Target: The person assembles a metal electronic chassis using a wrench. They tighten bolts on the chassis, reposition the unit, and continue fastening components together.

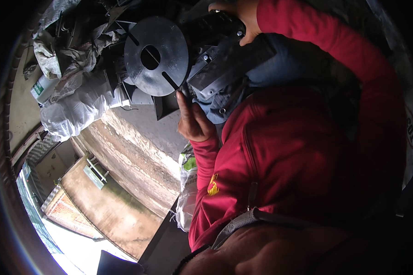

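The slotted disc point(173, 55) looks like bare grey metal, smooth and flat with a soft satin sheen. The dark body point(206, 27) behind it seems matt, while a bolt head point(240, 34) there glints like polished metal. The black angular piece point(229, 66) has a smooth, faintly shiny face. The red top point(293, 133) is soft matt cloth, the trousers point(273, 68) blue denim. A white bag point(80, 114) is crinkled, glossy plastic; the pale ground strip point(140, 146) looks rough and grainy.

2 hands point(196, 123) point(245, 18), 2 red sleeves point(204, 158) point(326, 34), 1 grey disc point(173, 52) w/ 1 ctr hole point(147, 57) + 2 slots point(170, 80) point(132, 36), 1 wht bottle point(43, 89).
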The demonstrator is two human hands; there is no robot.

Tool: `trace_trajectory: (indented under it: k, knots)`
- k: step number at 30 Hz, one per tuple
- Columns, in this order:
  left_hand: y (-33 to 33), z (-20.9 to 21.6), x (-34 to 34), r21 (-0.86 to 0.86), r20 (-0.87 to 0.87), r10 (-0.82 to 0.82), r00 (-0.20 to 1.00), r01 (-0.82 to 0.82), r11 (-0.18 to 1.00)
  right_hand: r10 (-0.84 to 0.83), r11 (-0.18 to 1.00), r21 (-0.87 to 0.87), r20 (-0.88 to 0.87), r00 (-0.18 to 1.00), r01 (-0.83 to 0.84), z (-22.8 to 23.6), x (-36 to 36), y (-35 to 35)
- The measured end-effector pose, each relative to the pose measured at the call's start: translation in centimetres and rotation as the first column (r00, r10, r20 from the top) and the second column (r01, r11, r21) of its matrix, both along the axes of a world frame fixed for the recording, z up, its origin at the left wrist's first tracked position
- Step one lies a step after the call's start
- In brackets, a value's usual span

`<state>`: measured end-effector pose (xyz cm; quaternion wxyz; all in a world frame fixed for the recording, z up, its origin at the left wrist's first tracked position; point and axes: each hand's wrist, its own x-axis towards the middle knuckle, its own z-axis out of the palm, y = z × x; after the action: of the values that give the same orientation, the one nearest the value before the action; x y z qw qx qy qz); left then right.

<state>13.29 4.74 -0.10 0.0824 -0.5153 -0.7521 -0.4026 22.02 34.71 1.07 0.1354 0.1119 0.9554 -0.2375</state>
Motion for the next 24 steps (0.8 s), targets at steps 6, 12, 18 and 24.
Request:
trace_trajectory:
  k: [6, 12, 18, 24]
  knots:
    - [0.0, -0.2, -0.5, -0.085, -0.005, 0.012, 1.000, -0.013, 0.996, -0.016, 0.996, 0.085, 0.037, 0.999, 0.012, -0.5, -0.6, 0.1]
    - [-0.3, -2.1, 0.3, -0.295, -0.075, 0.052, 0.996, -0.072, 0.953, -0.010, 0.996, 0.085, 0.016, 1.000, 0.008, -0.2, -0.2, -0.2]
    - [-0.5, -2.0, 0.4, -0.393, 0.090, -0.289, 0.953, 0.301, 0.869, -0.138, 0.980, -0.156, -0.114, 0.984, 0.119, 0.9, 2.3, 0.5]
    - [-8.9, -7.3, -8.8, -0.385, 0.222, 0.546, 0.808, -0.442, 0.810, -0.427, -0.002, -0.922, 0.352, 0.833, 0.388, -2.6, 8.4, -2.9]
